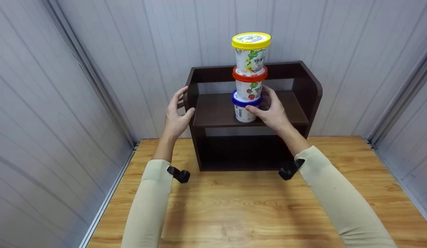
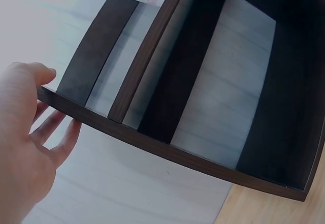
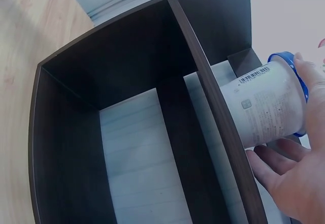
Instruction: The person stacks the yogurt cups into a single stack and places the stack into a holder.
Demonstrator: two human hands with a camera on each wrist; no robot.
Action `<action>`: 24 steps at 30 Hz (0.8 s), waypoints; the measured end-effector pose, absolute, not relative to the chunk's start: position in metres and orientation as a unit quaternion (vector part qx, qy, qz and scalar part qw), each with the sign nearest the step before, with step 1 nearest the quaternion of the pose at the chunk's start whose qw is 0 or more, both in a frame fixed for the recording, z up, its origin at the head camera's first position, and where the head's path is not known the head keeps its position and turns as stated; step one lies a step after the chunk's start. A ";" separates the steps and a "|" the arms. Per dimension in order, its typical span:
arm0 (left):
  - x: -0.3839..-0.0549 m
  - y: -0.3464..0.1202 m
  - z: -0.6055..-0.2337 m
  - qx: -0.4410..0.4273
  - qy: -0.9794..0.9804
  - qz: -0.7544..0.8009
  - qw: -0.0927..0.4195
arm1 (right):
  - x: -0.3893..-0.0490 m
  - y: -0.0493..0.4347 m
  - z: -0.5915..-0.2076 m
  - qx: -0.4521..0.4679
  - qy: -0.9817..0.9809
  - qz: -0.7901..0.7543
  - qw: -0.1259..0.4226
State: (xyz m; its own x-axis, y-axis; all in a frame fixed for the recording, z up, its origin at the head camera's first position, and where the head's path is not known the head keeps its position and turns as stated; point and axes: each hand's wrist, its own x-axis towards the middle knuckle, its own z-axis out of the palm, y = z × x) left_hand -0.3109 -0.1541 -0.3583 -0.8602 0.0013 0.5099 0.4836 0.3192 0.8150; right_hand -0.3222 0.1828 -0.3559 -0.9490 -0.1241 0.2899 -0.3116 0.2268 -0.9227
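A stack of three white paper tubs stands on the upper board of a dark brown shelf (image 1: 213, 112). At the bottom is the blue-lidded tub (image 1: 245, 113), above it the red-lidded tub (image 1: 248, 89) with berries printed on it, and on top the yellow-lidded tub (image 1: 250, 60). My right hand (image 1: 274, 112) holds the blue-lidded tub from the right, thumb at the front by its lid and fingers around the far side. My left hand (image 1: 177, 119) grips the shelf's left side panel (image 2: 167, 158), thumb on the inner side and fingers outside.
The shelf rests on a wood-grain table (image 1: 230, 206) against a pale panelled wall (image 1: 158, 51). A dark lower compartment (image 1: 244, 151) lies under the upper board. Raised side panels and a back rail (image 1: 282, 70) border the upper board. Side walls flank the table.
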 end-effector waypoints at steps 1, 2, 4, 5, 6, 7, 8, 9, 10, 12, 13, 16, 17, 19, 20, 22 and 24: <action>-0.310 -0.155 -0.358 -0.153 -0.782 -0.564 0.215 | -0.321 0.184 -0.356 0.142 -0.777 0.609 0.076; -0.309 -0.155 -0.359 -0.151 -0.782 -0.564 0.217 | -0.320 0.186 -0.357 0.144 -0.774 0.612 0.075; -0.306 -0.156 -0.359 -0.148 -0.782 -0.565 0.217 | -0.317 0.189 -0.358 0.148 -0.769 0.618 0.073; -0.305 -0.157 -0.360 -0.147 -0.782 -0.564 0.218 | -0.315 0.190 -0.358 0.149 -0.768 0.619 0.073; -0.304 -0.157 -0.360 -0.146 -0.783 -0.563 0.220 | -0.314 0.192 -0.359 0.152 -0.767 0.619 0.073; -0.303 -0.157 -0.360 -0.146 -0.784 -0.562 0.221 | -0.312 0.193 -0.360 0.153 -0.767 0.619 0.074; -0.302 -0.158 -0.361 -0.146 -0.785 -0.560 0.222 | -0.310 0.194 -0.360 0.154 -0.766 0.619 0.076; -0.301 -0.158 -0.361 -0.146 -0.786 -0.558 0.223 | -0.309 0.196 -0.361 0.156 -0.766 0.619 0.078; -0.300 -0.158 -0.361 -0.146 -0.787 -0.556 0.224 | -0.307 0.197 -0.362 0.157 -0.765 0.619 0.081; -0.297 -0.158 -0.362 -0.144 -0.790 -0.551 0.226 | -0.304 0.201 -0.364 0.157 -0.766 0.618 0.086; -0.296 -0.157 -0.362 -0.144 -0.792 -0.548 0.227 | -0.302 0.202 -0.364 0.156 -0.768 0.615 0.091; -0.292 -0.158 -0.365 -0.142 -0.795 -0.543 0.231 | -0.297 0.207 -0.368 0.156 -0.773 0.605 0.107; -0.291 -0.158 -0.366 -0.141 -0.795 -0.542 0.232 | -0.295 0.209 -0.369 0.157 -0.774 0.604 0.113; -0.287 -0.158 -0.367 -0.141 -0.794 -0.543 0.235 | -0.293 0.211 -0.372 0.157 -0.773 0.602 0.127; -0.285 -0.158 -0.368 -0.141 -0.794 -0.543 0.235 | -0.291 0.213 -0.373 0.156 -0.770 0.605 0.131; -0.282 -0.159 -0.371 -0.142 -0.795 -0.541 0.234 | -0.288 0.215 -0.376 0.158 -0.764 0.610 0.137; -0.280 -0.160 -0.374 -0.145 -0.798 -0.539 0.229 | -0.284 0.217 -0.379 0.162 -0.763 0.610 0.142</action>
